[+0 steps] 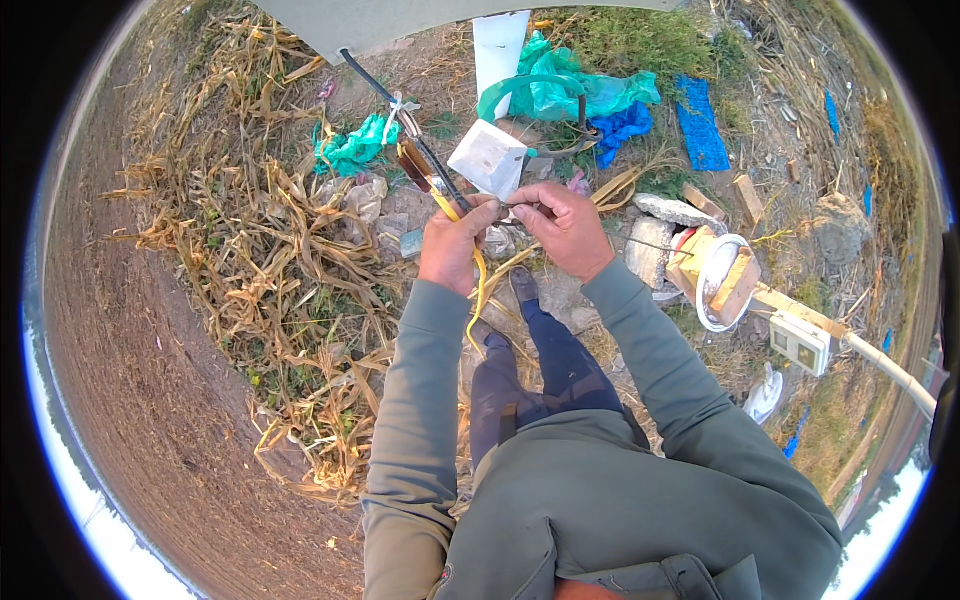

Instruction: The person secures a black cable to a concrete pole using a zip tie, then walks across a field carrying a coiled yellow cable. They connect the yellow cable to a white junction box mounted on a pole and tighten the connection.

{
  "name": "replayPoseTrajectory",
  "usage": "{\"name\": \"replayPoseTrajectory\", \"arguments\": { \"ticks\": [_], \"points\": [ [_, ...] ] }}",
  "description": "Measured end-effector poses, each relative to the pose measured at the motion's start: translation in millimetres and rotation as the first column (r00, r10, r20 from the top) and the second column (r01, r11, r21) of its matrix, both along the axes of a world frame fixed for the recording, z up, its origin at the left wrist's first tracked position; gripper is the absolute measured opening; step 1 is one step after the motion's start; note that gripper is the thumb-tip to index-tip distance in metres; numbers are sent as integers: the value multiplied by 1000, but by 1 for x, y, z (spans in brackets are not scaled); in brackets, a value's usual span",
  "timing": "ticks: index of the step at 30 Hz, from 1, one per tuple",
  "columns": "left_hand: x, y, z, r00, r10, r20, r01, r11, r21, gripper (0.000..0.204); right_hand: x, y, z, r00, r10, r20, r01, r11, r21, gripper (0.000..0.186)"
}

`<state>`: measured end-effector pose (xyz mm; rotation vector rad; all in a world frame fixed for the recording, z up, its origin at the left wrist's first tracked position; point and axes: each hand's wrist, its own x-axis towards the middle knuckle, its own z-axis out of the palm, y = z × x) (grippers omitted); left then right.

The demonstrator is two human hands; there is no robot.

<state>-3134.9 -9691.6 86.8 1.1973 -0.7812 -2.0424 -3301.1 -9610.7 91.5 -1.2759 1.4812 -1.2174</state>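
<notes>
My left hand [458,240] is closed around a black cable [373,78] and a yellow cable [479,290], which hangs below it toward my legs. Just above the grip, a brown strip [415,163] lies along the black cable, and a white tie [398,108] is knotted higher up. My right hand [565,225], fingers pinched beside my left thumb, grips a thin dark wire [645,243] that trails off rightward. A white block [485,155] sits just beyond both hands.
A pale panel [440,15] overhangs the top. Green plastic [545,85] and blue sheets [702,125] lie on the ground. At right are rubble [650,250], a white ring [722,285] around wood pieces, a white box [800,343] and a pole [885,370]. Dry cornstalks [290,290] cover the left.
</notes>
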Motion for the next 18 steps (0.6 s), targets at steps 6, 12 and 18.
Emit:
{"name": "replayPoseTrajectory", "arguments": {
  "ticks": [6, 12, 18],
  "points": [
    [5, 17, 0, 1000, -6, -14, 6, 999, 43, 10, 2, 4, 5, 797, -122, 591, -18, 974, 226, 15],
    [12, 32, 3, 997, -68, 25, 68, 998, 2, 11, 3, 2, 13, 894, -117, 433, -7, 962, 274, 17],
    [5, 20, 8, 997, -62, 51, 63, 998, -26, 11, 5, 0, 11, 947, -127, 296, 70, 978, 196, 18]
  ]
}}
